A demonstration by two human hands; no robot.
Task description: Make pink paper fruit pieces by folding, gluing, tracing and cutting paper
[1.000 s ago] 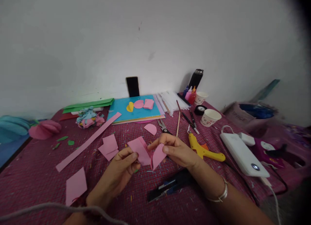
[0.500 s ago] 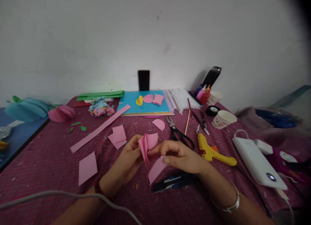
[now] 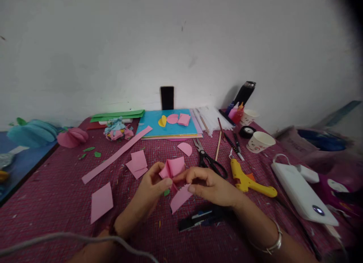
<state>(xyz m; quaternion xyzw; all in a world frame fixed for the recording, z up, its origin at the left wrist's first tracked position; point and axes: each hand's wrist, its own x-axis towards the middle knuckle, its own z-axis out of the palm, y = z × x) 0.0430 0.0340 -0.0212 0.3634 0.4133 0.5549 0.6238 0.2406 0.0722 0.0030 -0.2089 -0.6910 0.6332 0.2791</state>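
Between my hands is a pink folded paper piece (image 3: 176,166) with several upright leaves. My left hand (image 3: 154,185) pinches its left side, thumb in front. My right hand (image 3: 211,184) is closed at its right side, with a finger reaching in among the folds. Under the right thumb hangs a pink paper flap (image 3: 180,198) with a curved edge; whether it is joined to the folded piece I cannot tell. A pink half circle (image 3: 185,148) lies just beyond my hands. Black-handled scissors (image 3: 210,159) rest behind the right hand.
A yellow glue gun (image 3: 249,181) and a white power bank (image 3: 304,193) lie to the right. Pink paper squares (image 3: 101,202) and a long pink strip (image 3: 119,154) are on the left. A dark cutter (image 3: 197,220) lies nearest me. Paper cups (image 3: 260,142) stand at the back right.
My left thumb has come forward over the folded paper, and its leaves have spread wider. The hanging flap has tilted flatter. A small green scrap now shows below the left hand.
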